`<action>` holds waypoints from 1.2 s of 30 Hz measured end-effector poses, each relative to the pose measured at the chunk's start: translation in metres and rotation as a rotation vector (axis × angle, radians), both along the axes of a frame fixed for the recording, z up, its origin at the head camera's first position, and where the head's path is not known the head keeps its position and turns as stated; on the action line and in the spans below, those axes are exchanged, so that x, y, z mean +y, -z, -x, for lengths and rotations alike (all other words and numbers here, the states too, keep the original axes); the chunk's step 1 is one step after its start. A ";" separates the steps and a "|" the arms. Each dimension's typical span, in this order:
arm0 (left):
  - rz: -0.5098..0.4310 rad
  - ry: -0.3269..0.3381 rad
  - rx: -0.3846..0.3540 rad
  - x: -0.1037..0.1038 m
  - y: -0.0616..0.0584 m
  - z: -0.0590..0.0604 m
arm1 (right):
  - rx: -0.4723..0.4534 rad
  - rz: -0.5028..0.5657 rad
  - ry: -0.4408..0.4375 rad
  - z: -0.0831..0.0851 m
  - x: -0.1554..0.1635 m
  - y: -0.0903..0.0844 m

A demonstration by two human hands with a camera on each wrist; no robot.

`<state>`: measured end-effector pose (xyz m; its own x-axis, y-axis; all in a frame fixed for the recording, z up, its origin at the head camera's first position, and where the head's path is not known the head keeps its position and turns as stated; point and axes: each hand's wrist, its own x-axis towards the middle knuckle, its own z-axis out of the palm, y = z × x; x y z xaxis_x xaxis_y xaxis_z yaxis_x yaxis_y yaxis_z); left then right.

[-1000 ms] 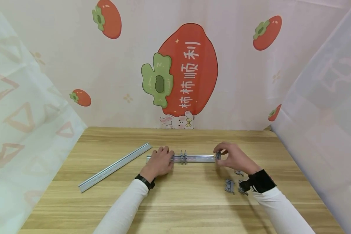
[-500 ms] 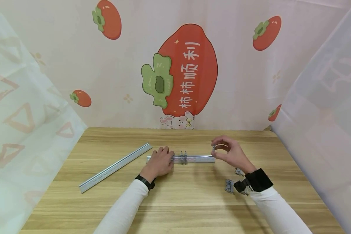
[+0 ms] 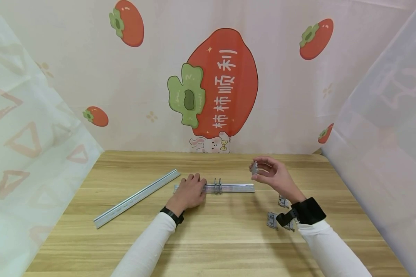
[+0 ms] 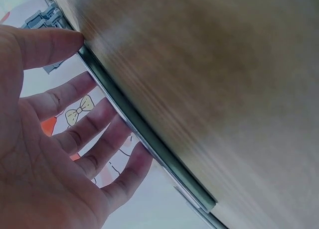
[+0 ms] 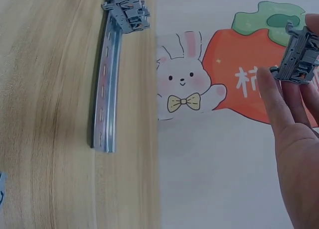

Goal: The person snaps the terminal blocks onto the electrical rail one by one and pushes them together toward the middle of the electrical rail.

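Note:
A slotted metal DIN rail [image 3: 237, 188] lies crosswise on the table, with two grey terminal blocks [image 3: 217, 186] standing side by side near its middle. My left hand [image 3: 190, 190] holds the rail's left part; in the left wrist view the thumb and fingertips [image 4: 139, 152] meet its edges. Raised above the rail's right end, my right hand [image 3: 275, 177] pinches another grey terminal block [image 5: 299, 55] between thumb and fingers. That block is apart from the rail, and its flat side shows in the head view.
Loose terminal blocks lie at the right: one [image 3: 272, 220] in front, one [image 3: 283, 202] farther back, and one [image 3: 289, 226] partly covered by the wrist camera. A second DIN rail [image 3: 135, 200] lies slanted at the left. A printed curtain [image 3: 280, 115] hangs behind the table.
My right hand has lifted from beside the rail's right end, carrying the terminal block up and back and turning it. The left hand and the rail have stayed in place.

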<state>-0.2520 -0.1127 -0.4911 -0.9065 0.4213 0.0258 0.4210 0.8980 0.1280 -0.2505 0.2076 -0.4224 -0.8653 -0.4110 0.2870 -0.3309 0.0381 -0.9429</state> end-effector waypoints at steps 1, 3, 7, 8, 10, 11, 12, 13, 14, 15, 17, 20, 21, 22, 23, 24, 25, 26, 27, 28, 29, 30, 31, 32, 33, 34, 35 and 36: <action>0.001 0.000 -0.001 0.000 0.000 0.000 | -0.006 -0.004 0.006 0.000 0.000 -0.001; -0.001 -0.001 -0.003 0.000 0.000 0.000 | -0.007 -0.013 0.012 0.000 -0.002 -0.002; 0.002 -0.002 -0.005 0.000 0.001 -0.001 | 0.034 -0.103 0.053 0.002 -0.003 -0.004; 0.003 -0.002 -0.004 0.000 0.001 -0.001 | 0.045 -0.134 0.064 0.002 -0.003 -0.004; 0.007 -0.001 -0.001 0.000 0.001 0.000 | 0.071 -0.211 0.093 0.004 -0.003 -0.004; 0.008 -0.001 0.001 0.000 0.001 0.000 | 0.083 -0.247 0.103 0.004 -0.003 -0.005; 0.008 -0.001 0.002 0.000 0.001 0.000 | 0.095 -0.278 0.109 0.005 -0.004 -0.006; 0.008 0.000 0.003 0.000 0.001 0.000 | 0.113 -0.314 0.118 0.005 -0.004 -0.006; 0.006 0.000 0.004 0.001 0.001 0.000 | 0.134 -0.349 0.123 0.005 -0.005 -0.007; 0.004 0.001 0.004 0.001 0.001 0.000 | 0.158 -0.383 0.132 0.005 -0.006 -0.007; -0.001 0.001 0.003 0.001 0.001 0.000 | 0.204 -0.450 0.148 0.004 -0.008 -0.008; -0.008 0.002 0.001 0.001 0.001 -0.001 | 0.258 -0.545 0.169 0.002 -0.011 -0.008; -0.009 0.003 0.000 0.001 0.001 -0.001 | 0.268 -0.563 0.172 0.001 -0.012 -0.009; -0.010 0.003 -0.001 0.001 0.001 -0.001 | 0.277 -0.583 0.173 0.000 -0.013 -0.010; -0.011 0.004 -0.002 0.001 0.001 -0.001 | 0.283 -0.600 0.173 -0.001 -0.014 -0.010; -0.012 0.005 -0.001 0.001 0.001 -0.001 | 0.288 -0.611 0.172 -0.001 -0.015 -0.011; -0.013 0.005 0.000 0.000 0.000 -0.001 | 0.297 -0.621 0.171 -0.001 -0.015 -0.011; -0.014 0.005 0.001 0.000 0.000 -0.001 | 0.303 -0.631 0.172 -0.001 -0.016 -0.011; -0.012 0.005 0.000 0.000 0.000 -0.001 | 0.312 -0.641 0.172 -0.001 -0.016 -0.011; -0.012 0.004 0.001 0.000 0.000 -0.001 | 0.321 -0.654 0.173 -0.001 -0.016 -0.010; -0.013 0.004 0.002 0.000 0.000 -0.001 | 0.329 -0.664 0.174 -0.001 -0.016 -0.010; -0.014 0.003 0.002 0.000 0.000 -0.001 | 0.338 -0.672 0.174 -0.001 -0.017 -0.010; -0.015 0.003 0.001 0.000 0.000 -0.001 | 0.344 -0.677 0.173 0.000 -0.017 -0.010; -0.016 0.004 0.000 0.000 0.000 -0.001 | 0.347 -0.683 0.174 0.000 -0.017 -0.009; -0.015 0.005 0.001 0.000 0.000 -0.001 | 0.350 -0.686 0.173 0.000 -0.018 -0.009; -0.017 0.005 0.002 0.000 -0.001 -0.001 | 0.353 -0.689 0.172 0.000 -0.018 -0.009; -0.018 0.006 0.002 0.000 -0.001 -0.001 | 0.353 -0.689 0.170 0.000 -0.019 -0.009; -0.017 0.007 0.003 -0.001 -0.001 -0.001 | 0.351 -0.688 0.168 0.000 -0.020 -0.009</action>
